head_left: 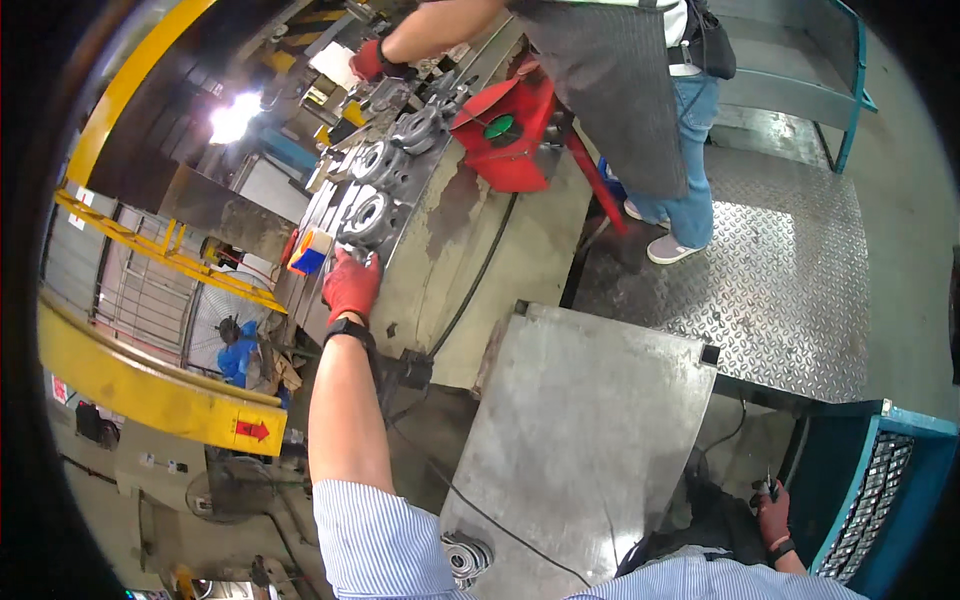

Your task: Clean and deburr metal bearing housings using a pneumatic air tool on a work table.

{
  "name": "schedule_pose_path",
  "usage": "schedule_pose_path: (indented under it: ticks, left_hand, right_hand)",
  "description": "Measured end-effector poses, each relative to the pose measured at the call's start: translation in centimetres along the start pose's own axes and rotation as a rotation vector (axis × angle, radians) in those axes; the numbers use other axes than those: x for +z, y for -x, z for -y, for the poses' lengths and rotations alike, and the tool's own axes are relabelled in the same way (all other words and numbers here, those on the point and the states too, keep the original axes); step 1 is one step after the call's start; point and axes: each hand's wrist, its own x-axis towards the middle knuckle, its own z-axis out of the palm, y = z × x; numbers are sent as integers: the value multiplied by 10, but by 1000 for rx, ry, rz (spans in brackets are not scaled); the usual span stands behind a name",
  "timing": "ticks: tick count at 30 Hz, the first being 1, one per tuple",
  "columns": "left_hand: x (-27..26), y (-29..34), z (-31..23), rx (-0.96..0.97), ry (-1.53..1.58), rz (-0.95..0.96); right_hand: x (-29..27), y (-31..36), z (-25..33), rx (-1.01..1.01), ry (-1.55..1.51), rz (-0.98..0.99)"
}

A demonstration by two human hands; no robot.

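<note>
My left hand (352, 286), in a red glove, reaches to the long bench at the left. Its fingers are closed on the near end of a grey metal part with a round ring (368, 214). Several similar metal parts (380, 164) lie in a row beyond it. An orange, white and blue block (311, 251) stands just left of that hand. Low at the right, my right hand (773, 518), also red-gloved, is closed around a small dark tool with a thin tip (768, 486); its exact kind is unclear.
A co-worker's red-gloved hand (368, 62) works farther along the bench. A red box with a green disc (508, 130) sits at the bench edge. A grey metal table (590, 410) stands before me, with ringed metal parts (466, 556) beside my sleeve. A blue rack (870, 490) holds several metal pieces.
</note>
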Motion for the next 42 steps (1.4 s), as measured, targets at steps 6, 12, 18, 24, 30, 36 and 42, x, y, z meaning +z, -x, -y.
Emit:
schedule_pose_path:
  ticks: [6,12,18,24,30,36,42]
  left_hand:
    - [34,-20,-5,43,-198,-64]
    - [18,-7,-1,-40,-83,-108]
    - [-10,45,47,39,396,-355]
    - [-9,206,72,-254,1907,133]
    - [80,397,45,-763,2441,524]
    - [172,527,12,-1017,2569,189]
    - [143,593,12,-1044,2362,287]
  right_hand:
    - [0,3,23,134,-118,50]
    - [16,-3,24,80,-65,60]
    - [19,-3,53,31,3,-27]
    - [3,-18,42,-55,38,199]
    - [14,13,97,-71,79,384]
    - [23,35,90,-135,194,427]
    - [40,76,47,-330,327,302]
